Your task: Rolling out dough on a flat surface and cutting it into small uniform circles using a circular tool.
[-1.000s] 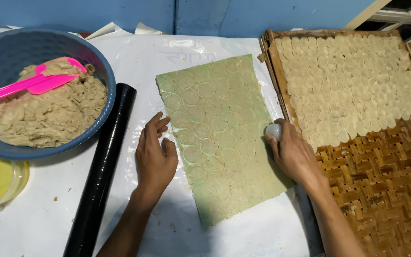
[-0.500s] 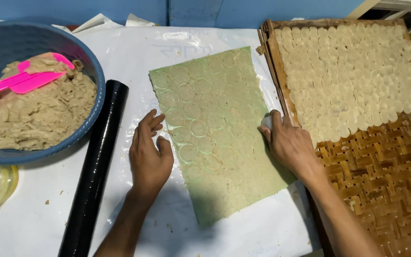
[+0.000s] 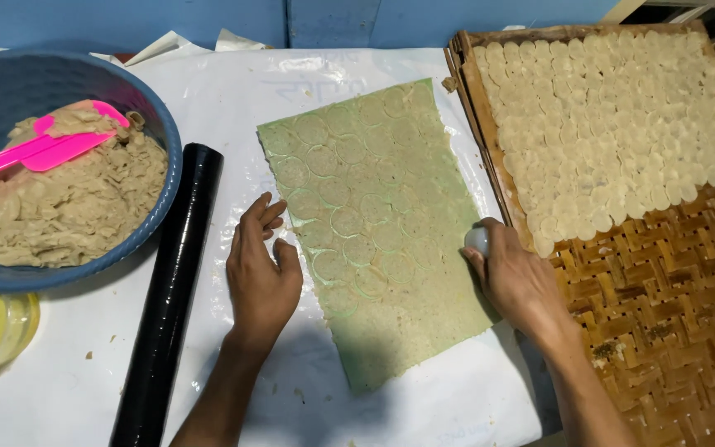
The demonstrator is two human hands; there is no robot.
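Head view: left hand rests flat, fingers spread, at the edge of a green dough sheet; right hand fingers grip a small white cutter on the sheet.

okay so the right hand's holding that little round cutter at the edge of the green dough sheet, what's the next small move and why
Probably press the round cutter in the right hand into the dough sheet near its lower end. Circles already mark the upper and middle part; the lower end looks unmarked. The left hand rests flat at the sheet's left edge.
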